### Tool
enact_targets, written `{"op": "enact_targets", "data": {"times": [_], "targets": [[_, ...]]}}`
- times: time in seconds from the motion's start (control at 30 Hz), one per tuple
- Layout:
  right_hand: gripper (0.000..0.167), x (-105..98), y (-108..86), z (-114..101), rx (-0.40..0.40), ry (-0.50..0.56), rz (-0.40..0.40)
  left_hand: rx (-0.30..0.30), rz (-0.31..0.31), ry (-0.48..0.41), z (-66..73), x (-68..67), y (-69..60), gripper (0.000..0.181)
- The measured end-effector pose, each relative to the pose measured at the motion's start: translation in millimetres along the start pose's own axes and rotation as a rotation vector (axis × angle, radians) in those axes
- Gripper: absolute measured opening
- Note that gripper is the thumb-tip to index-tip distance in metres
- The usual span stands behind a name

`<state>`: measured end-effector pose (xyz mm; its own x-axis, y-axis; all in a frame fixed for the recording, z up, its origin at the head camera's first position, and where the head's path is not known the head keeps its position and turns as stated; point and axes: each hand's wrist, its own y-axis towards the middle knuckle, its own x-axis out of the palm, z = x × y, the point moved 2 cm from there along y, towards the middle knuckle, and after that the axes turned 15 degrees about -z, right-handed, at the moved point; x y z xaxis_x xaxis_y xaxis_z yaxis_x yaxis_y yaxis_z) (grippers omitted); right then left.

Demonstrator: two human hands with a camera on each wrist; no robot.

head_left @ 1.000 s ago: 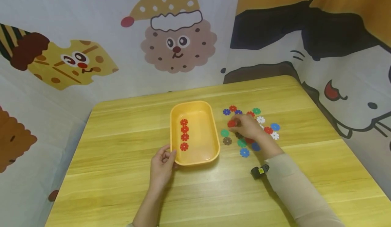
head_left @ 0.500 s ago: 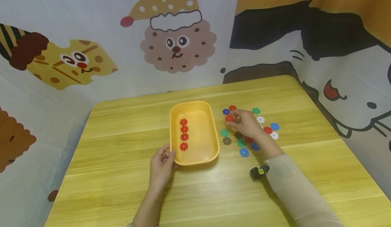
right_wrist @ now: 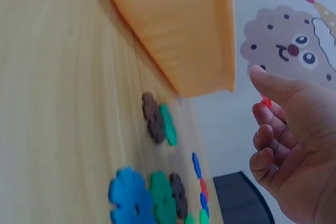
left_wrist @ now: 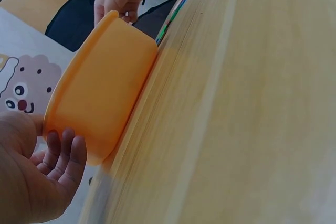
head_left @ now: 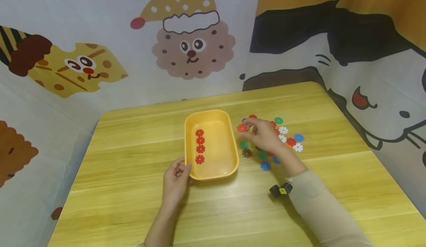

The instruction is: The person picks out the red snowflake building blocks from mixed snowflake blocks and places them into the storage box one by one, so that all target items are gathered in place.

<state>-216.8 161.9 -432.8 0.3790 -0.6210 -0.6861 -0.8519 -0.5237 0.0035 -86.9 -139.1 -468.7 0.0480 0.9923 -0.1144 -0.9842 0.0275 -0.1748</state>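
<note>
My left hand (head_left: 175,182) grips the near left corner of a yellow plastic tray (head_left: 234,145), thumb over the rim and fingers against the outer wall. Several red snowflake discs (head_left: 200,149) lie in a column along the tray's left side. Between thumb and fingers, my right hand (head_left: 265,136) pinches another red snowflake disc (head_left: 242,128), just right of the tray and raised off the table. In the right wrist view only a sliver of this red disc (right_wrist: 266,101) shows behind the thumb.
Right of the tray lie loose snowflake discs, among them blue (head_left: 265,166), green (head_left: 244,144), brown (head_left: 246,153) and white (head_left: 297,147); the right hand hides some. A black wrist camera (head_left: 281,190) sits by the right sleeve. Cartoon-printed cloth (head_left: 196,88) stands behind the wooden table (head_left: 133,139).
My right hand has moved left with the red snowflake disc, from over the loose pieces toward the tray. The left hand and tray stay in place.
</note>
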Motion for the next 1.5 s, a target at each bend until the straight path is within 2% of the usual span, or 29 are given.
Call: {"op": "enact_targets", "data": {"times": [0.13, 0.3, 0.57, 0.8, 1.13, 1.4, 1.5], "targets": [[0.042, 4.6, 2.1, -8.2, -0.055, 0.012, -0.021, -0.001, 0.001, 0.003, 0.5, -0.5, -0.1, 0.037], [0.04, 12.9, 4.5, -18.0, -0.08, 0.046, -0.073, 0.001, -0.002, 0.0, 0.3, -0.4, 0.0, 0.038], [0.039, 25.2, 9.0, -36.5, -0.131, 0.053, -0.087, -0.006, 0.001, 0.004, 0.4, -0.6, 0.2, 0.039], [0.04, 36.2, 13.1, -51.7, -0.174, 0.087, -0.154, -0.018, 0.003, 0.005, -1.3, -1.8, 1.1, 0.039], [0.039, 52.2, 17.6, -69.9, -0.204, -0.015, -0.231, -0.021, 0.006, 0.015, 0.4, -0.3, 0.4, 0.038], [0.043, 70.2, 23.0, -77.5, -0.225, -0.044, -0.286, 0.039, -0.001, 0.011, -2.7, -0.7, 0.1, 0.034], [0.041, 76.5, 25.2, -80.5, -0.224, -0.076, -0.324, 0.041, -0.001, 0.011, -3.9, -0.9, 0.2, 0.034]]}}
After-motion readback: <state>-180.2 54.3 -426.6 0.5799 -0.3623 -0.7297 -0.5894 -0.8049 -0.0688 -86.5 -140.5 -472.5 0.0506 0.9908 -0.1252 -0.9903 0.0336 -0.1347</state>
